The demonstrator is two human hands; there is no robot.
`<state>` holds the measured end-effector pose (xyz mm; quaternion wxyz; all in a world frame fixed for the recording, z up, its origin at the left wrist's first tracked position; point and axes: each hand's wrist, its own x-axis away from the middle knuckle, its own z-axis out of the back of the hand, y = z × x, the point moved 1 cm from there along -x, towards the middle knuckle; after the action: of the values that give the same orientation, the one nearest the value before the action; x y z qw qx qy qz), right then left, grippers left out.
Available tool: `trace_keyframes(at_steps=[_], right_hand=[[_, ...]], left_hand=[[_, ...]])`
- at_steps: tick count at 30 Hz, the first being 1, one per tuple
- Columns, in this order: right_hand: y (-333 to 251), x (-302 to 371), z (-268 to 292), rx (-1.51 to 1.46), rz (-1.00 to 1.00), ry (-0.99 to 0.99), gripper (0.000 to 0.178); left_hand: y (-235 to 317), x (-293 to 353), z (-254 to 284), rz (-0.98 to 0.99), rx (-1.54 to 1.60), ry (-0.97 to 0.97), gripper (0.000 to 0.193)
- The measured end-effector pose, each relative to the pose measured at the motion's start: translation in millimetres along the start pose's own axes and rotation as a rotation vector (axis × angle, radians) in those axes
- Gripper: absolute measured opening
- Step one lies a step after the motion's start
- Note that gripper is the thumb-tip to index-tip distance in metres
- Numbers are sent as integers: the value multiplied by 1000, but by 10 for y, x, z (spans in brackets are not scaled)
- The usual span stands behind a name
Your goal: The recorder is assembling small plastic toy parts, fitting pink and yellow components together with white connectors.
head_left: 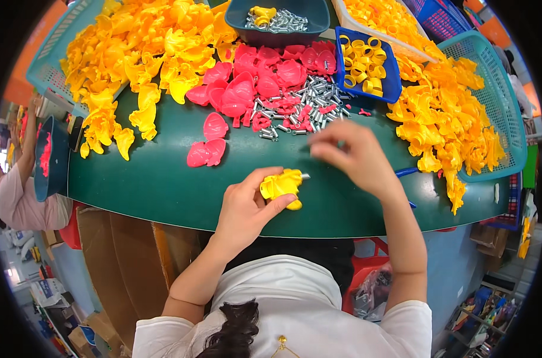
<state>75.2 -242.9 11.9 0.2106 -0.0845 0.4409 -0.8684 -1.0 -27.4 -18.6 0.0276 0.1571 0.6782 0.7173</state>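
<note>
My left hand (242, 206) is closed round a yellow molded plastic part (281, 186), held just above the table near its front edge. A small silvery metal pin (306, 176) sticks out of that part's right side. To the right and a little farther off, my right hand (357, 156) hovers over the green table (235, 191), slightly blurred. Its thumb and forefinger curl toward each other in a pinch; whatever may be between them is too small to make out. Just beyond it lies a heap of metal pins (321, 98) mixed with small pink pieces (303, 113).
Pink leaf-shaped shells (238, 95) lie at the middle. Large yellow piles (163, 42) (444, 119) spread left and right beside turquoise baskets (491, 77). A blue tray (390, 89) holds yellow rings; a dark bin (271, 39) holds metal pins. A co-worker's arm (29, 143) is at far left.
</note>
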Motion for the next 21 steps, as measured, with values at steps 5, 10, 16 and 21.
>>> trace_keyframes(at_steps=[5, 10, 16, 21], right_hand=[[147, -416, -88, 561, 265, 274, 15], [152, -390, 8, 549, 278, 236, 11], [-4, 162, -33, 613, 370, 103, 15], [70, 463, -210, 650, 393, 154, 28]], left_hand=[[117, 38, -4, -11, -320, 166, 49], [280, 148, 212, -370, -796, 245, 48], [39, -31, 91, -746, -1014, 5, 25], [-18, -64, -56, -752, -952, 17, 18]])
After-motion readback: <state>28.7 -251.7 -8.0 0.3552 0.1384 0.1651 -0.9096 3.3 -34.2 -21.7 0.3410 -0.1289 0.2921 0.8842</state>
